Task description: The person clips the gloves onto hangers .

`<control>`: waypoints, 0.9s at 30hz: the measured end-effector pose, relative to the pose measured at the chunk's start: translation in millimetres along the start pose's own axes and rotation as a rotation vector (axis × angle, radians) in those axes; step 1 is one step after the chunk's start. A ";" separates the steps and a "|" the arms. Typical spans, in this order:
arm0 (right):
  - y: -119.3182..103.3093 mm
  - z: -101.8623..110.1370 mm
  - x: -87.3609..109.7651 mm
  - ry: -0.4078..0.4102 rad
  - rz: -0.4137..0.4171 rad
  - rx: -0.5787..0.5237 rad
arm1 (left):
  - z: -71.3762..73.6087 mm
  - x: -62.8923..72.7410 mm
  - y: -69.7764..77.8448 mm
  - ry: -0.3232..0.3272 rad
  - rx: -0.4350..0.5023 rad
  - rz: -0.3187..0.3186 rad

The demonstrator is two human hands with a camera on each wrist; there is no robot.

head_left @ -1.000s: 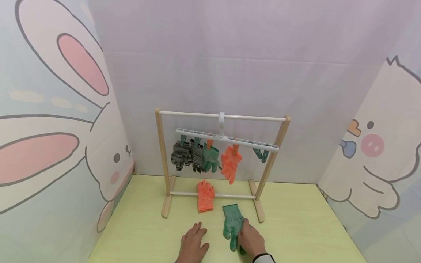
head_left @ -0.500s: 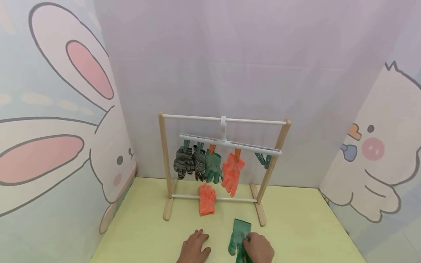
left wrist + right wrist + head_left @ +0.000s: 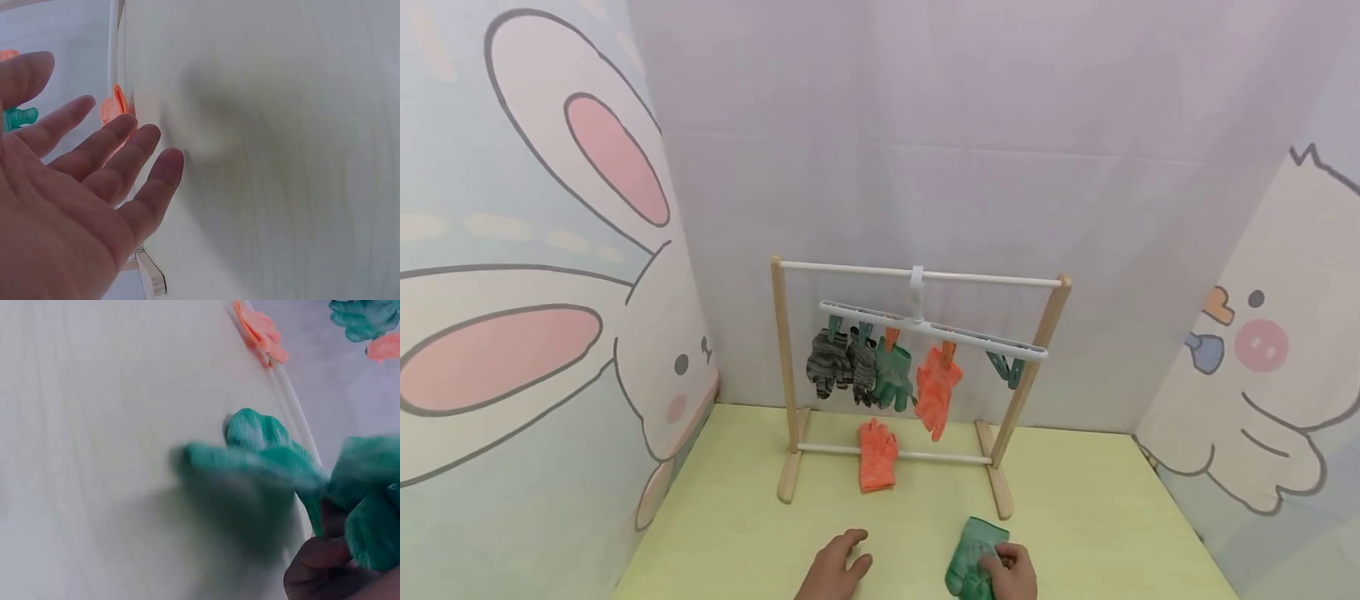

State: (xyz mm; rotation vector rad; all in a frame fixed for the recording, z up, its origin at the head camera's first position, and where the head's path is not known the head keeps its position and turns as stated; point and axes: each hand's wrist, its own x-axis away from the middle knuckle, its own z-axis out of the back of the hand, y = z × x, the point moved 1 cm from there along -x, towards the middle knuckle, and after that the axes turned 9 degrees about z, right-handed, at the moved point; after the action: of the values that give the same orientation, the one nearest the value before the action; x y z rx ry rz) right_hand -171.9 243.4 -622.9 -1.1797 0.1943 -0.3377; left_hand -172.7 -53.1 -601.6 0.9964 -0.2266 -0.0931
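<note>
My right hand [image 3: 1017,573] pinches a green knit glove [image 3: 972,554] near the front of the table. In the right wrist view the curled fingers [image 3: 315,559] grip the green cloth, and some glove fingers hang down. My left hand [image 3: 835,567] is held over the table with fingers spread and nothing in them; the left wrist view shows its palm [image 3: 56,219]. Behind the hands an orange glove [image 3: 877,460] lies across the rack's lower bar. From the white hanger [image 3: 917,323] hang two grey-black striped gloves [image 3: 829,363], a green glove [image 3: 892,377] and an orange glove [image 3: 937,392].
A wooden rack [image 3: 785,358] with white bars stands at the back of the yellow table [image 3: 1097,517]. Green clips [image 3: 1006,367] hang at the hanger's right end. Printed cloth walls [image 3: 970,200] enclose the table on the back and sides.
My right hand has drawn the green glove right and toward the front edge, and the glove is now bunched. The left hand has lifted a little. The head view has shifted slightly.
</note>
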 end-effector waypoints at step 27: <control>-61.9 22.2 16.6 0.072 0.007 0.037 | 17.5 23.3 69.8 0.083 -0.085 -0.115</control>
State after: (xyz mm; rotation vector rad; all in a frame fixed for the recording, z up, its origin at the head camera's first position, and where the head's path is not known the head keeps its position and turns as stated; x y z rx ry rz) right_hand -158.9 235.8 -556.8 -1.1310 0.2544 -0.3762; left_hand -155.9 -34.0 -530.4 0.9259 -0.0887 -0.1643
